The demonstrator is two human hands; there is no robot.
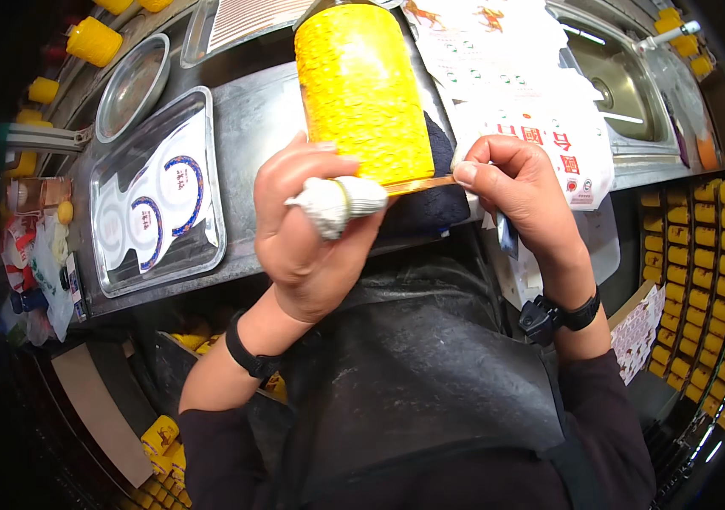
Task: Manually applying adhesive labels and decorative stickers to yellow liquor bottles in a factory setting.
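A yellow cylinder (362, 93) with a bumpy surface lies on a dark blue towel (440, 153), one end toward me. My left hand (307, 229) is closed round a white cloth bundle (341, 204) bound with a band, close against the cylinder's near end. The thumb and fingers of my right hand (515, 183) pinch a thin strip at the right of that end. An orange-gold line runs along the cylinder's near edge to these fingertips, and a bluish piece (507, 235) hangs below the hand. My fingers hide part of the strip.
To the left, a metal tray (218, 200) holds sheets with blue patterned curved bands (184, 195). Behind it stands a round metal bowl (133, 89). White printed paper (515, 76) lies right, beside a sink (617, 85). Racks of yellow pieces (702, 280) stand far right.
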